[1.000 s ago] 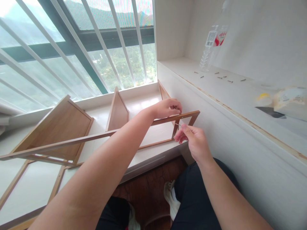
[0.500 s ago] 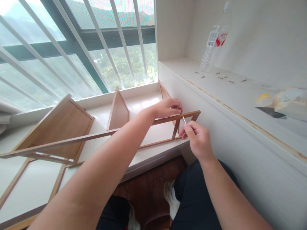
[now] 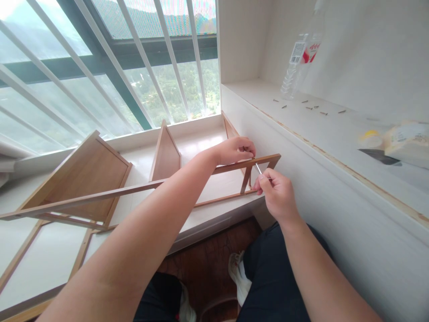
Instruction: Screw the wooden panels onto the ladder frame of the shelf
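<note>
Pinching a slim metal tool (image 3: 258, 169) (prob. a hex key), R hand (image 3: 277, 193) is holding its tip at the near side of the wooden frame (image 3: 269, 159), top rail, close to the R end. L hand (image 3: 235, 151) is resting on the same rail, just L of the tip; fingers are sitting close together, can't tell if they're pinching a small part. Frame is resting on the white ledge (image 3: 201, 215), R end near the side panel (image 3: 335, 188). Doing this well prob. means keeping the tool sq. to the rail, seating the tip fully b4 turning, & bracing w/ L hand opp. the push. Slipping could be scratching the wood. Loose screws (image 3: 323, 113) are lying far R, near the clear bottle (image 3: 298, 67).
</note>
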Available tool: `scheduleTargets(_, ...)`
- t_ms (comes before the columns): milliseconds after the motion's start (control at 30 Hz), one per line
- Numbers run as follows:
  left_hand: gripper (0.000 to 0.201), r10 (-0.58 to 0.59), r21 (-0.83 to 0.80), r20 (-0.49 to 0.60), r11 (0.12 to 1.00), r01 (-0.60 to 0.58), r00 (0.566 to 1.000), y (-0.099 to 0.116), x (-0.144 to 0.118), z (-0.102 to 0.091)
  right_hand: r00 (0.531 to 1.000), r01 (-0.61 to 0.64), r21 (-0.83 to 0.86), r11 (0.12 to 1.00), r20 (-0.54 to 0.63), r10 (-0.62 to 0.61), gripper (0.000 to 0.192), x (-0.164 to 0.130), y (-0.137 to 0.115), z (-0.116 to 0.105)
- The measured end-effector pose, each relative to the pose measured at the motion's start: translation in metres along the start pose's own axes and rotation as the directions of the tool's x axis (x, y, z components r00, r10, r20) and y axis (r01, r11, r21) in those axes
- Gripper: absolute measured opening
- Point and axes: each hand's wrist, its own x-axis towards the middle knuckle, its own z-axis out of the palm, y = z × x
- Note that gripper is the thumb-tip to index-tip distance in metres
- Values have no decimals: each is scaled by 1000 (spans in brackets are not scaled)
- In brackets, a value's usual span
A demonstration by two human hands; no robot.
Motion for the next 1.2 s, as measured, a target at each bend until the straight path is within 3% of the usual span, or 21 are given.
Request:
scheduleTargets(667,20,-3,-41,-4,999,3,1000,2,-1,1,998,53,-95,994,-33,-57,36,3,4,-6)
scheduleTargets(1200,22,-4,2,-6,1000,4,1000,0,1,0,995,45,-116,992,90,-35,49,3,-1,-9)
